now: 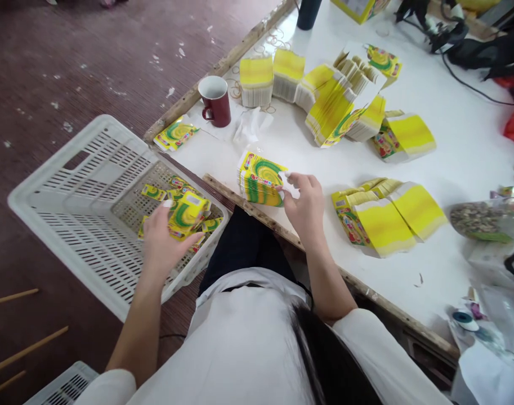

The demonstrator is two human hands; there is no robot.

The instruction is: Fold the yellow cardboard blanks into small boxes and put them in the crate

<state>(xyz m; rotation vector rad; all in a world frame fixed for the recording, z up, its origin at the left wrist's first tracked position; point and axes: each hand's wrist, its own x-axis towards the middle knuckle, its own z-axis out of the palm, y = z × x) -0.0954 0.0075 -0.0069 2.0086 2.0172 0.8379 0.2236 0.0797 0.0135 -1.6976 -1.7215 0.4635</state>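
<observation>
My left hand (161, 236) is over the white plastic crate (71, 197), its thumb and fingers spread apart. Just beyond its fingers is a yellow-and-green printed carton (189, 214), above other cartons in the crate; it seems free of the hand. On the table edge, my right hand (305, 208) pinches the white end flap of a flattened carton at the right end of a small stack of flattened cartons (260, 177). How many cartons the pinch takes in, I cannot tell.
Bundles of flattened cartons (385, 219) lie right of my right hand, and more (333, 101) stand farther back. A dark red mug (217, 104), crumpled tissue (252, 126) and a loose carton (175, 134) are near the left edge. A clear container (485, 219) lies far right.
</observation>
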